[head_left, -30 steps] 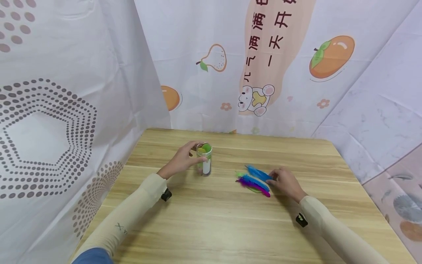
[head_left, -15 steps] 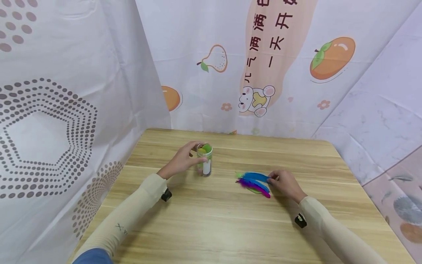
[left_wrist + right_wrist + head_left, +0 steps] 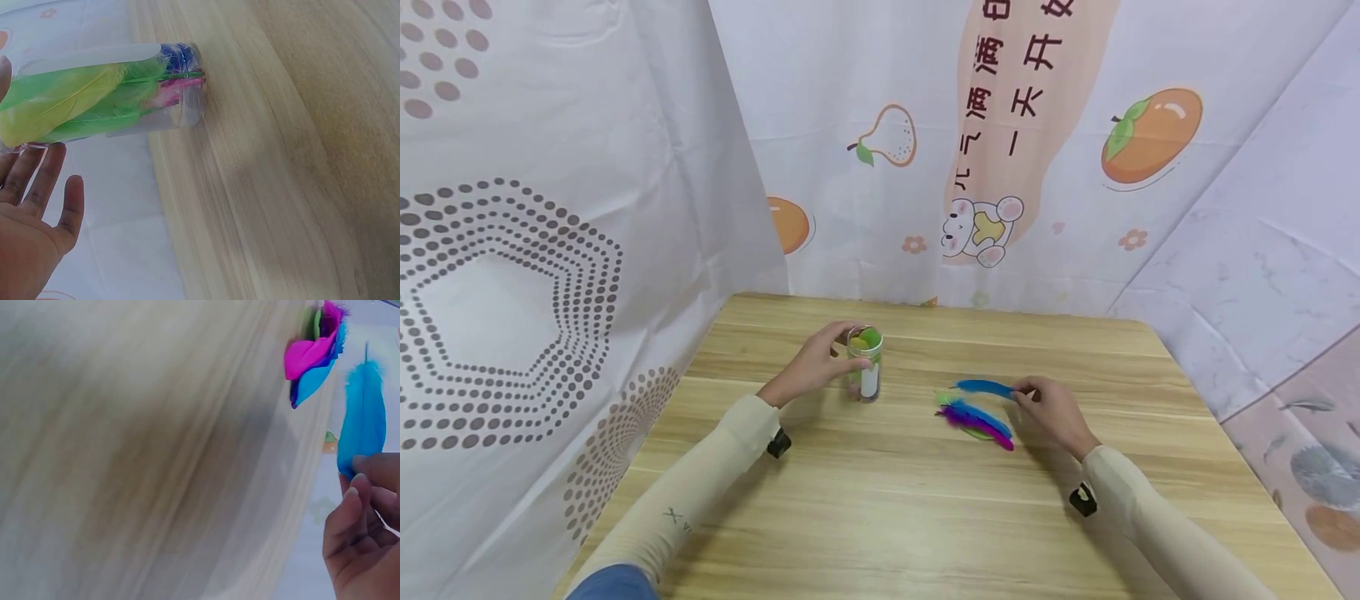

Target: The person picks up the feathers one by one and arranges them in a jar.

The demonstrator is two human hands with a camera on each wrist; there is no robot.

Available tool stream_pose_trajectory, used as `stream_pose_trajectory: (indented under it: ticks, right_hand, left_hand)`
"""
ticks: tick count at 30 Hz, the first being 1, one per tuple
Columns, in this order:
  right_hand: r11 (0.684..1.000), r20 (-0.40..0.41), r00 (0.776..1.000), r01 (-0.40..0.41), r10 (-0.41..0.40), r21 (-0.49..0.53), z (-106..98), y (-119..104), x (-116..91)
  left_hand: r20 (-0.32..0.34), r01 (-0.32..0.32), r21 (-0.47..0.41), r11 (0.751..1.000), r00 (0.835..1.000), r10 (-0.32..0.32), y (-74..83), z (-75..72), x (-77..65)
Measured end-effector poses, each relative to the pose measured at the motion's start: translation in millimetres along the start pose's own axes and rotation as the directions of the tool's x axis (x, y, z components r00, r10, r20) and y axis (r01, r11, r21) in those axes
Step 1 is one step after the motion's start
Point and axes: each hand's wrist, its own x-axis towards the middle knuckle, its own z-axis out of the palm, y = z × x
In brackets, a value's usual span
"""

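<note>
My left hand [image 3: 814, 363] grips a clear jar [image 3: 868, 379] standing upright on the wooden table. Inside the jar are yellow and green feathers [image 3: 75, 103], with bits of pink and blue near its base. Thumb and fingertips of my right hand [image 3: 1054, 412] pinch a blue feather [image 3: 364, 415] by its broad end, quill pointing toward the jar. Just below that feather in the head view lies a small pile of feathers [image 3: 977, 423], with magenta, purple, blue and green showing. In the right wrist view the pile [image 3: 315, 356] is apart from the held feather.
The wooden table [image 3: 880, 508] reaches back to a white printed curtain [image 3: 835, 217]. Another curtain with dotted patterns [image 3: 655, 208] hangs along the left side. Each wrist wears a small black device [image 3: 1082, 500].
My right hand has lifted the blue feather up off the pile and slightly back, so a gap now shows between them. The left hand and the jar stay where they were.
</note>
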Motion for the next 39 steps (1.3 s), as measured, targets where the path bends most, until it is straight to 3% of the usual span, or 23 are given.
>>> stream_pose_trajectory:
  ticks: [8, 24, 39]
  right_hand:
    - [1.0, -0.078, 0.997, 0.012, -0.01, 0.027, -2, -2, 1]
    - [0.999, -0.116, 0.993, 0.012, -0.007, 0.048, -8, -6, 5]
    - [0.997, -0.203, 0.978, 0.053, -0.04, 0.059, -15, -8, 11]
  left_hand:
    - [0.004, 0.015, -0.02, 1.0, 1.0, -0.015, -3.4, 1.5, -2.4]
    - [0.004, 0.006, -0.036, 0.999, 1.0, -0.006, -2.4, 0.4, 0.3]
    - [0.004, 0.0, -0.029, 1.0, 1.0, 0.0, -2.4, 0.5, 0.8]
